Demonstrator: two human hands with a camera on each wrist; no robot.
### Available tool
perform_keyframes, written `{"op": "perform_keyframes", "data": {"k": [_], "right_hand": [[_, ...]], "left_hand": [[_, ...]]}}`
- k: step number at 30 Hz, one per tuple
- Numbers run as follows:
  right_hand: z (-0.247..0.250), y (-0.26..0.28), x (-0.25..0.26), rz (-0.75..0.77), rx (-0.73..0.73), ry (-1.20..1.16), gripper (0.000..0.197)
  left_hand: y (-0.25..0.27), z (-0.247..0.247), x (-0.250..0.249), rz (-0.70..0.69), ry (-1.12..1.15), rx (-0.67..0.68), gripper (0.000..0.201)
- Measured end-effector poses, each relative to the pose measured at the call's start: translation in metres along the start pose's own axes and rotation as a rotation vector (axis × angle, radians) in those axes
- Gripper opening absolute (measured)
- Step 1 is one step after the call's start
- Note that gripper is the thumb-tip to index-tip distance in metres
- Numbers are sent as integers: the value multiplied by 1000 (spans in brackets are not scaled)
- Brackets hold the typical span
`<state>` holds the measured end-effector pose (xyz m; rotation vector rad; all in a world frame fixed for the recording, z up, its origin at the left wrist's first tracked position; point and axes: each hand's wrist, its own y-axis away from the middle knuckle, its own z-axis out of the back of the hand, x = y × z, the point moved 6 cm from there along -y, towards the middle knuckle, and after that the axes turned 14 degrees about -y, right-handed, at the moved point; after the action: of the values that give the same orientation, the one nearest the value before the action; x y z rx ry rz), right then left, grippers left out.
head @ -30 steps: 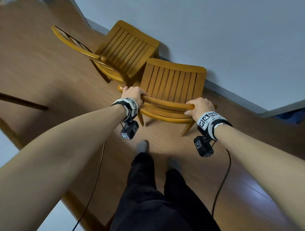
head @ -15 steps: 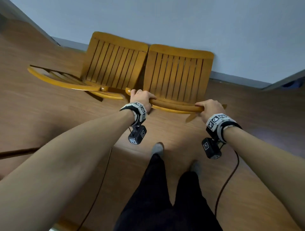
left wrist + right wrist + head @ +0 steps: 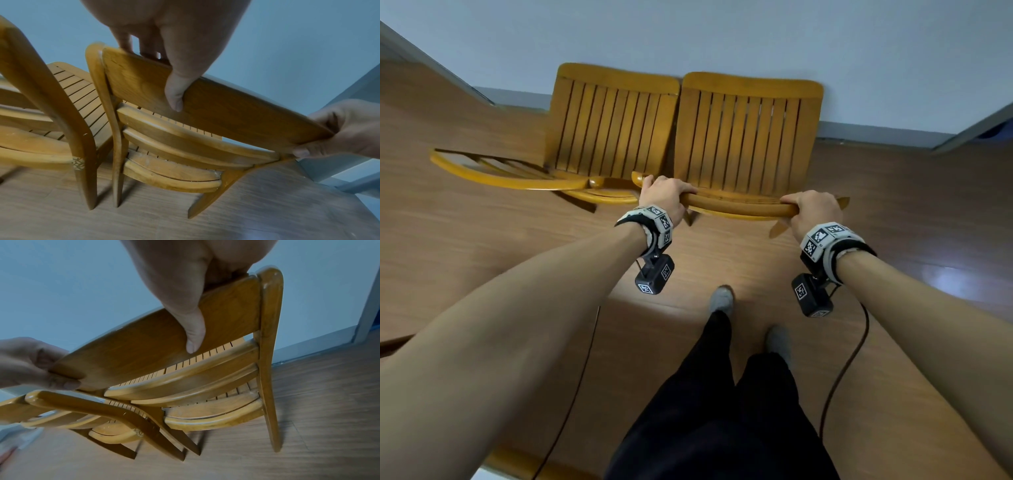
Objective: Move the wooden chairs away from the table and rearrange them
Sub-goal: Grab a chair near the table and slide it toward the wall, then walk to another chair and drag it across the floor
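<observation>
1. You are gripping the top rail (image 3: 739, 205) of the right-hand chair (image 3: 746, 137) with both hands. Your left hand (image 3: 664, 197) is wrapping the rail near its left end, thumb on the rear face, fingers over the front. Your right hand (image 3: 813, 209) is clamping the right end the same way.
2. Each grip is closing fully round the rail; the wide spacing is probably giving you control over twist while steering.
3. The held chair is standing on the wooden floor (image 3: 482, 240) with its seat front toward the wall (image 3: 722, 34), just beside the second chair (image 3: 606, 130). Their seat edges are nearly touching in the head view.
4. The left wrist view is showing the adjacent rear legs (image 3: 117, 162) of the two chairs close together but apart.
5. No bench is appearing in any view.
6. Judgement: you are lining the pair up along the wall; placement looks almost done. Whether all legs are resting on the floor, I cannot tell.
</observation>
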<state>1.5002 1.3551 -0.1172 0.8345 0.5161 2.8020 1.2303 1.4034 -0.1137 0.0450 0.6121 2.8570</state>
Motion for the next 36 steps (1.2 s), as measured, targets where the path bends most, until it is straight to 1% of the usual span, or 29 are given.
{"op": "perform_keyframes", "data": {"k": [2,5,8,10,15,19,22,26,29,33,36], "right_hand": [[-2,1,1,58,-18,4,17],[-3,1,1,100,13,51,12],[0,3,3,101,77,83,16],[5,11,11,94,113,82,14],[11,47,58,225,168,42,24],[10,69,103,298,217,66,33],[6,82,144,352,269,103,36],[-5,92,215,434,344,134,33],[-17,100,288,531,384,159,41],[-39,114,400,687,409,174,42],[-61,122,480,781,438,183,42]], "left_hand": [[0,1,-1,16,-6,5,39],[8,9,-3,50,19,10,40],[27,23,1,130,105,-41,41],[46,29,4,178,110,-81,45],[105,32,13,313,161,-90,55],[153,38,25,407,187,-96,56],[192,47,50,497,227,-104,58],[249,67,110,667,296,-141,57],[290,85,167,787,313,-163,58],[346,102,253,945,343,-218,59],[382,111,314,1036,330,-241,59]]}}
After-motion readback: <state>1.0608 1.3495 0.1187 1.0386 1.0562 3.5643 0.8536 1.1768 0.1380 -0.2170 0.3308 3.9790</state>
